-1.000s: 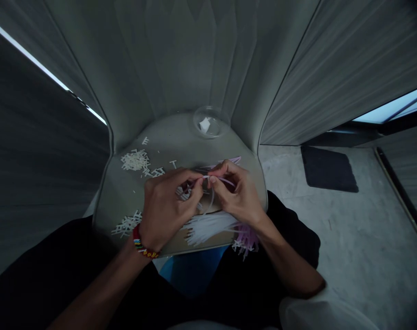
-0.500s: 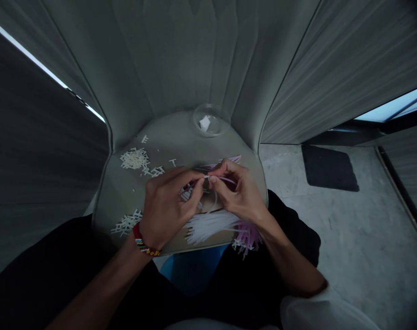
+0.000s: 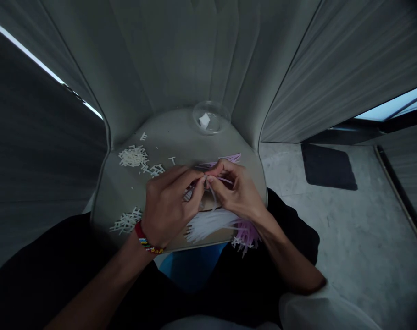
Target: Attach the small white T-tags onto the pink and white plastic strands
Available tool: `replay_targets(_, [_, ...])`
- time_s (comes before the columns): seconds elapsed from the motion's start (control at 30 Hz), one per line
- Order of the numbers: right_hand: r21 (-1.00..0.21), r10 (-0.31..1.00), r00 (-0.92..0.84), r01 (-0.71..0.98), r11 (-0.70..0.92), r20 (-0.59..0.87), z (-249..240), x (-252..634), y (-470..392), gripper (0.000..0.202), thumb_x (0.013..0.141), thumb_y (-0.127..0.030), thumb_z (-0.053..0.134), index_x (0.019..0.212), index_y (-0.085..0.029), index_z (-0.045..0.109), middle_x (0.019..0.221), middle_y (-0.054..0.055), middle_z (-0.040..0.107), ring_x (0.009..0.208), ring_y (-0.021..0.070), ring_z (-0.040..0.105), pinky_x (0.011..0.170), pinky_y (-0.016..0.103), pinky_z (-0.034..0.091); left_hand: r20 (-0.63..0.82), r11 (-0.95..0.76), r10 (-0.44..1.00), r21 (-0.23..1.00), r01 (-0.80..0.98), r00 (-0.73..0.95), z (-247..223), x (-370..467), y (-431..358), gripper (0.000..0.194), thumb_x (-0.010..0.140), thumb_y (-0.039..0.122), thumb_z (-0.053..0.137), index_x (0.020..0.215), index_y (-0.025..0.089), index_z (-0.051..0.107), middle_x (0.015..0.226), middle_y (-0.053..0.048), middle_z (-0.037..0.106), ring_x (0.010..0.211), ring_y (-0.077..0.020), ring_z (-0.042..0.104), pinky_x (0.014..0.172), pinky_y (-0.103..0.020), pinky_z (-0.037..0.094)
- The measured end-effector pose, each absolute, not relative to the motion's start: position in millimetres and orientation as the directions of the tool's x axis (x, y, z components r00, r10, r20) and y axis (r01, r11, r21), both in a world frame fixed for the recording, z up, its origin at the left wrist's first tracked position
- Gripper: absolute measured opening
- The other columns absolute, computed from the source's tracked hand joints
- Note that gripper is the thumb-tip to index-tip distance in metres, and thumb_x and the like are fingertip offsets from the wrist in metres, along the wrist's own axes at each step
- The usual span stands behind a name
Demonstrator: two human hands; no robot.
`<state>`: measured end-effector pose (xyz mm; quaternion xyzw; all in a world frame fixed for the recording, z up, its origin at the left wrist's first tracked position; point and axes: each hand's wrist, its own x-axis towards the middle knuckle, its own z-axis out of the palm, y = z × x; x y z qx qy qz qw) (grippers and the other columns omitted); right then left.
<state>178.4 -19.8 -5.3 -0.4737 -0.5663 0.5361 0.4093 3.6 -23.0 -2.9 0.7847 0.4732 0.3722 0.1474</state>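
Note:
My left hand [image 3: 170, 197] and my right hand [image 3: 234, 188] meet fingertip to fingertip above the chair seat, both pinched closed. A thin pink tube [image 3: 225, 180] runs through the right fingers. At the left fingertips is a small white connector [image 3: 205, 177], mostly covered. From the pinch a thin pale tube [image 3: 214, 197] hangs down. Below my hands lies a bundle of white tubes [image 3: 208, 224], with a bunch of pink tubes [image 3: 245, 233] tipped with white connectors beside it. More pink tubes [image 3: 233, 158] lie behind my right hand.
On the chair seat [image 3: 174, 133], a pile of cream T-shaped connectors [image 3: 133, 156] lies at the left, with another connector pile [image 3: 126, 221] nearer me. A clear round plastic dish [image 3: 215, 130] holding a white scrap [image 3: 204, 120] stands by the backrest.
My fingertips have drawn closer together, hiding more of the white connector. The pale hanging tube has shifted slightly. The view has moved a little; both hands keep their pinch.

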Motion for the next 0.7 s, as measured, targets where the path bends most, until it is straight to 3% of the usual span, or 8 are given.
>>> replay_targets(0.2, [-0.997, 0.979, -0.197, 0.06, -0.045, -0.056, -6.8, 179.1, -16.5, 0.018, 0.089, -0.033, 0.072, 0.089, -0.02, 0.061, 0.081, 0.0, 0.067, 0.074, 0.013, 0.064, 0.068, 0.025, 0.052, 0.35, -0.481, 0.877, 0.637, 0.602, 0.33, -1.1, -6.6, -9.7, 0.011, 0.096, 0.026, 0.063, 0.099, 0.027, 0.073, 0.094, 0.001, 0.078, 0.083, -0.0176, 0.073, 0.079, -0.03, 0.055])
replay_targets(0.3, [-0.998, 0.983, -0.175, 0.048, -0.037, -0.045, -4.6, 181.8, -13.6, 0.017, 0.094, -0.035, 0.066, 0.092, -0.02, 0.059, 0.082, 0.001, 0.068, 0.065, 0.0108, 0.059, 0.06, 0.024, 0.049, 0.309, -0.458, 0.888, 0.656, 0.601, 0.34, 0.8, -34.0, 12.5, 0.018, 0.096, 0.033, 0.064, 0.109, 0.027, 0.074, 0.094, 0.0, 0.079, 0.079, -0.0174, 0.073, 0.076, -0.029, 0.056])
replay_targets(0.43, [-0.998, 0.988, -0.148, -0.029, -0.051, -0.047, -5.5, 184.0, -11.5, 0.016, 0.096, -0.034, 0.06, 0.091, -0.021, 0.055, 0.089, 0.001, 0.07, 0.051, 0.0067, 0.051, 0.048, 0.023, 0.041, 0.39, -0.465, 0.877, 0.538, 0.703, 0.282, 9.7, -79.3, 38.3, 0.038, 0.097, 0.038, 0.063, 0.133, 0.028, 0.064, 0.121, -0.002, 0.073, 0.103, -0.0204, 0.069, 0.09, -0.037, 0.054])
replay_targets(0.47, [-0.997, 0.986, -0.16, -0.05, -0.06, -0.051, -6.4, 184.1, -11.3, 0.015, 0.096, -0.033, 0.06, 0.091, -0.021, 0.054, 0.088, 0.001, 0.07, 0.05, 0.0066, 0.051, 0.047, 0.023, 0.041, 0.461, -0.48, 0.854, 0.518, 0.708, 0.242, 12.6, -86.9, 40.5, 0.039, 0.096, 0.04, 0.063, 0.133, 0.026, 0.064, 0.125, -0.001, 0.071, 0.108, -0.0211, 0.068, 0.091, -0.039, 0.054])
replay_targets(0.53, [-0.995, 0.982, -0.185, -0.072, -0.062, -0.048, -8.6, 184.4, -10.9, 0.011, 0.097, -0.032, 0.059, 0.095, -0.022, 0.055, 0.083, -0.002, 0.067, 0.051, 0.007, 0.051, 0.048, 0.022, 0.041, 0.653, -0.382, 0.751, 0.546, 0.745, -0.093, 16.9, -95.8, 39.9, 0.032, 0.102, 0.037, 0.054, 0.128, 0.022, 0.063, 0.127, -0.001, 0.067, 0.114, -0.0211, 0.063, 0.087, -0.041, 0.051])
replay_targets(0.6, [-0.998, 0.979, -0.199, -0.049, -0.044, -0.033, -10.6, 185.3, -10.4, 0.013, 0.097, -0.032, 0.057, 0.105, -0.022, 0.059, 0.081, -0.003, 0.064, 0.053, 0.0075, 0.051, 0.049, 0.022, 0.041, 0.754, -0.283, 0.558, 0.566, 0.774, -0.347, 17.8, -99.6, 36.8, 0.029, 0.106, 0.026, 0.039, 0.122, 0.016, 0.062, 0.124, -0.001, 0.064, 0.118, -0.0191, 0.06, 0.083, -0.044, 0.046])
replay_targets(0.63, [-0.999, 0.979, -0.2, -0.022, -0.028, -0.023, -11.5, 186.1, -10.1, 0.017, 0.098, -0.033, 0.056, 0.11, -0.022, 0.062, 0.08, -0.003, 0.063, 0.054, 0.0078, 0.051, 0.05, 0.022, 0.041, 0.764, -0.254, 0.523, 0.562, 0.787, -0.377, 16.7, -101.4, 35.9, 0.029, 0.106, 0.022, 0.037, 0.117, 0.013, 0.062, 0.121, -0.001, 0.063, 0.117, -0.0183, 0.059, 0.081, -0.044, 0.044])
replay_targets(0.7, [-0.999, 0.979, -0.205, 0.042, 0.007, -0.002, -13.4, 188.3, -9.6, 0.024, 0.099, -0.037, 0.055, 0.112, -0.021, 0.068, 0.077, -0.002, 0.061, 0.055, 0.0087, 0.051, 0.05, 0.023, 0.041, 0.715, -0.239, 0.638, 0.537, 0.809, -0.286, 11.4, -106.5, 37.7, 0.026, 0.103, 0.021, 0.041, 0.11, 0.013, 0.065, 0.115, -0.001, 0.065, 0.112, -0.0169, 0.061, 0.08, -0.041, 0.045])
